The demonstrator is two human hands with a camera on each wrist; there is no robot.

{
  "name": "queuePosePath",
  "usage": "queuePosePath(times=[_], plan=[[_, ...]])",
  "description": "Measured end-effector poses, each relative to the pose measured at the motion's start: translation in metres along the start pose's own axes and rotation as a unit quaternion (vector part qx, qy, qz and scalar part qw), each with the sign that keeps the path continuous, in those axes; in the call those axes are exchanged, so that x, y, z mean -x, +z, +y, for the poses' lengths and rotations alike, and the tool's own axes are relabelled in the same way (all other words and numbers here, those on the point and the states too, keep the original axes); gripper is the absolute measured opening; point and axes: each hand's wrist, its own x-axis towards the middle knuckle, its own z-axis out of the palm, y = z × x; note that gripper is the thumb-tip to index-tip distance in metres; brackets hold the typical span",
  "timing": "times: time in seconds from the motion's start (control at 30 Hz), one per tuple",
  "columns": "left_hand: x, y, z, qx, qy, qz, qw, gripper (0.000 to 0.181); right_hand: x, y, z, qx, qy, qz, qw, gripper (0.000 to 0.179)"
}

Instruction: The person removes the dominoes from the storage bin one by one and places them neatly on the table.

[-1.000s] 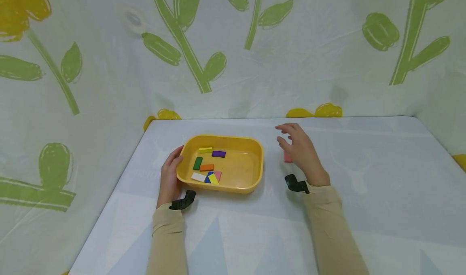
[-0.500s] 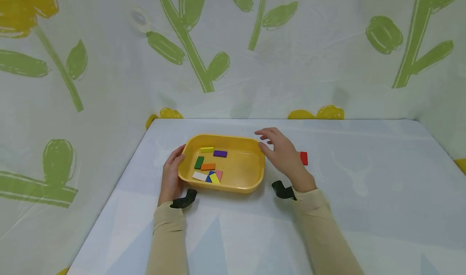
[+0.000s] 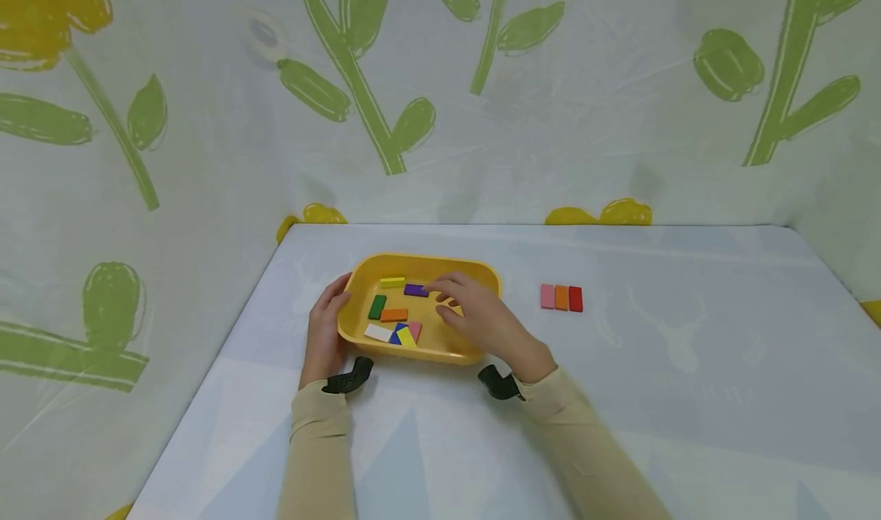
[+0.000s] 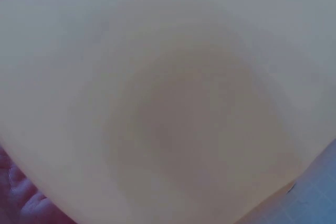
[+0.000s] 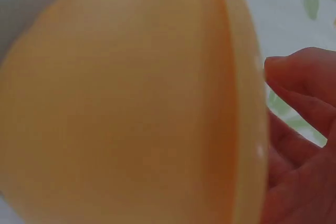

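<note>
A yellow plastic tub [image 3: 427, 354] holds several small flat blocks in different colours. My left hand [image 3: 323, 333] grips its left end, thumb near the rim. In the left wrist view the tub's blurred wall [image 4: 184, 103] fills most of the picture. My right hand [image 3: 482, 317] reaches over the tub's right end, fingers relaxed and parted, fingertips close to the purple block [image 3: 417, 290]. Left of that lie a yellow block [image 3: 392, 282], a green block [image 3: 376, 307] and an orange block [image 3: 394, 315]. The right wrist view shows the right hand's fingers [image 5: 307, 69] beyond the tub's rim.
White, blue, pink and yellow blocks cluster near the tub's front, a white one [image 3: 378, 333] leftmost. On the table right of the tub, a pink block [image 3: 547, 297], an orange block [image 3: 561, 297] and a red block [image 3: 576, 299] stand in a row. A patterned cloth wall [image 3: 523, 145] rises behind.
My right hand has moved left from beside the row of blocks to over the tub, uncovering the pink, orange and red blocks. My left hand keeps its grip on the tub.
</note>
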Motion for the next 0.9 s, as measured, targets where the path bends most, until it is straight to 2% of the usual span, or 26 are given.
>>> queuePosePath(times=[0.2,0.4,0.53,0.77,0.9], plan=[[0.000,-0.001,0.000,0.000,0.001,0.002,1.0000,0.035,-0.004,0.017,-0.007,0.035,-0.028,-0.050,0.9977,0.031],[0.000,-0.002,-0.001,-0.003,0.002,0.008,1.0000,0.035,-0.005,0.025,-0.008,0.072,-0.001,-0.093,0.9930,0.031],[-0.001,-0.002,-0.002,0.000,0.002,0.005,1.0000,0.035,-0.005,0.028,-0.007,0.097,-0.008,-0.133,0.9863,0.031],[-0.001,0.000,-0.002,0.000,0.008,0.003,1.0000,0.035,-0.009,0.028,-0.004,0.093,-0.029,-0.206,0.9737,0.034],[0.000,0.000,-0.002,-0.004,0.018,0.005,0.9998,0.035,-0.011,0.028,-0.003,0.087,-0.047,-0.230,0.9682,0.035]])
